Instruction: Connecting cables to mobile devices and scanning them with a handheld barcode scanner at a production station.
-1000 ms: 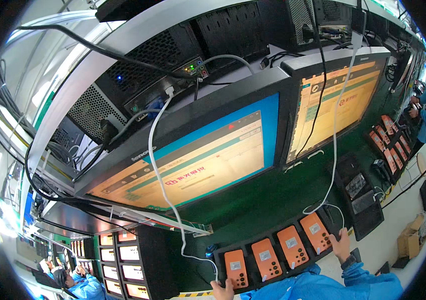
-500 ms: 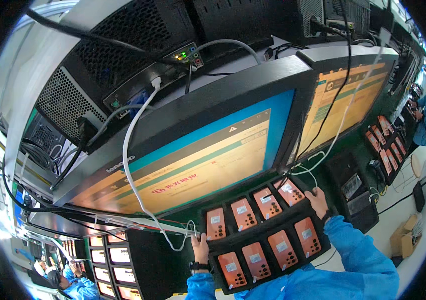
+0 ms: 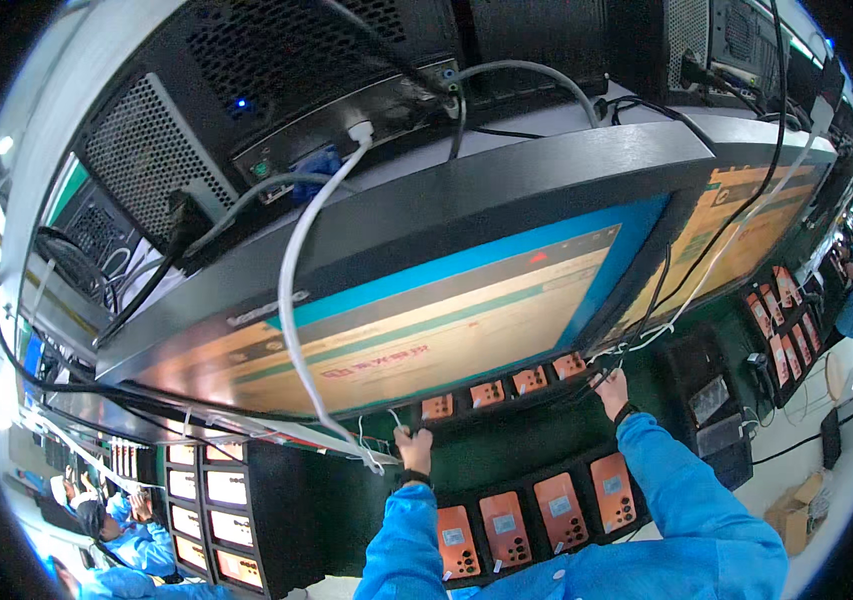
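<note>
A black tray holding a row of copper-orange phones [image 3: 486, 393] lies partly under the lower edge of the big monitor. My left hand [image 3: 413, 450] is closed at the left end of this tray [image 3: 508, 408], beside a white cable end. At the tray's right end, my right hand [image 3: 611, 393] has its fingers curled, close to a white cable. What exactly each set of fingertips touches is partly hidden. Nearer to my body, a second row of copper-orange phones [image 3: 504, 530] sits in a black tray [image 3: 584, 490], with labels on their backs.
The monitor [image 3: 446, 330] leans over the far tray, and a white cable [image 3: 293, 290] hangs across it. A second monitor [image 3: 726, 240] stands at right. More phone trays flank me; co-workers [image 3: 136, 540] sit at lower left. A cardboard box [image 3: 796, 515] stands at lower right.
The far phone tray has slid away from me toward the monitor, both hands moving with it. A strip of green mat now separates it from the near row. My view has shifted.
</note>
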Available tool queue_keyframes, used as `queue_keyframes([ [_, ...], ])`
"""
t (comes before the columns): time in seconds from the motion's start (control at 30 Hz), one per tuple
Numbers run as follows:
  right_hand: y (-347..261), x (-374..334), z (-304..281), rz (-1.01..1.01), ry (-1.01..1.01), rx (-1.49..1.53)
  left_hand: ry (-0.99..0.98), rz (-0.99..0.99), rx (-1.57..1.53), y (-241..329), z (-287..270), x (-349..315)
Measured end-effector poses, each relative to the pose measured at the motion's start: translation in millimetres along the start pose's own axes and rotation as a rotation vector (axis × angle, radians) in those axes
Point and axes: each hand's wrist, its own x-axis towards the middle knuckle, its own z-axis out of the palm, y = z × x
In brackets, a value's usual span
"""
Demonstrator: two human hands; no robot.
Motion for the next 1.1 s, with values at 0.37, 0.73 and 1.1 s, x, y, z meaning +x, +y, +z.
queue_keyframes([
  [0.37,-118,-264,105,0.422,-0.578,0.175,-0.607,-0.44,-0.123,150,89,-140],
  [0.73,-99,-355,96,0.307,-0.59,-0.009,-0.436,-0.24,0.649,214,22,-204],
  [1.1,-110,-368,80,0.41,-0.429,0.002,0.22,-0.293,0.381,-3,-129,-167],
])
